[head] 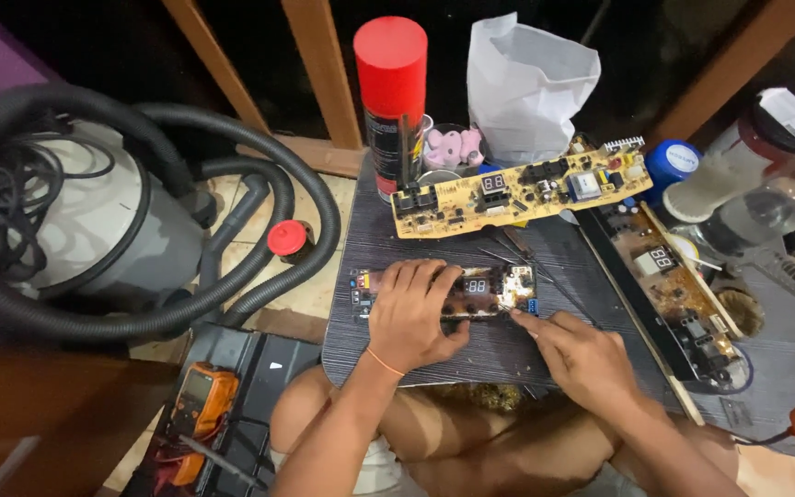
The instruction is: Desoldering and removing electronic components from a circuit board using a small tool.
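Observation:
A dark circuit board with a small red digit display lies on a dark grey board table. My left hand lies flat over the circuit board's left half, fingers spread, pressing it down. My right hand rests on the table to the right, its index finger pointing at the board's right end by a small blue part. I cannot tell whether it holds a thin tool. A longer yellow circuit board lies behind.
A red-capped spray can, a white bag and a cup of pink bits stand at the back. Another board lies right. A vacuum with black hose sits left, an orange multimeter below.

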